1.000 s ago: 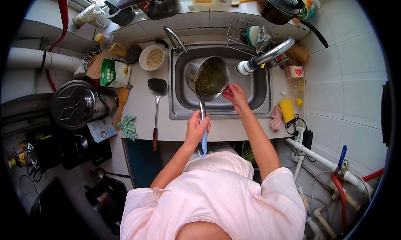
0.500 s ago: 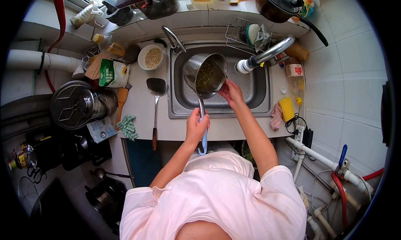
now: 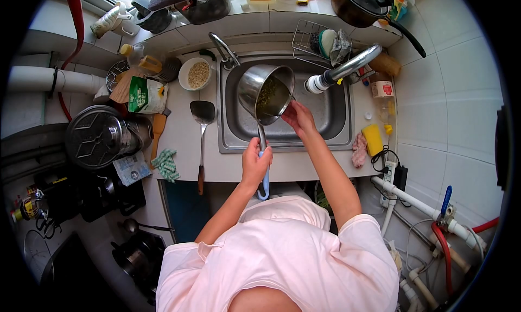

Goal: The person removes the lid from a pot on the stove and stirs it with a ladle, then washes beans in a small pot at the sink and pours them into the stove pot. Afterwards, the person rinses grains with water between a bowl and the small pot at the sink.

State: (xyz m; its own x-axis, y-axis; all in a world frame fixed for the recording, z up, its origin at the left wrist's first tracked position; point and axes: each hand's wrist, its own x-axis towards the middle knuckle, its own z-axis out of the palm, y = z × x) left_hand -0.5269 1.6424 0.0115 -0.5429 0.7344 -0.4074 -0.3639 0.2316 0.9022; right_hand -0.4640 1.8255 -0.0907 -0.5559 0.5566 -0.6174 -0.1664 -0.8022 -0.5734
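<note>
A steel saucepan [image 3: 248, 90] with a pale blue handle hangs over the sink [image 3: 232, 148], tipped so its mouth faces right. Small green beans [image 3: 266, 93] lie in it with some liquid. My left hand [image 3: 256, 162] is closed around the handle. At the lower right of the rim, my right hand [image 3: 299, 120] grips the pan, its fingertips partly hidden behind the edge. The tap with the white nozzle [image 3: 316, 84] is to the right of the pan, and no stream shows from it.
Left of the sink are a bowl of grains [image 3: 196, 74], a spatula [image 3: 202, 116] and a checked cloth [image 3: 166, 165]. A yellow sponge [image 3: 372, 140] and a bottle [image 3: 383, 97] are on the right. A lidded pan [image 3: 361, 10] stands on the back ledge.
The saucepan's mouth has tipped slightly more to the right, and the liquid and beans have shifted a little inside. Both hands keep nearly the same places.
</note>
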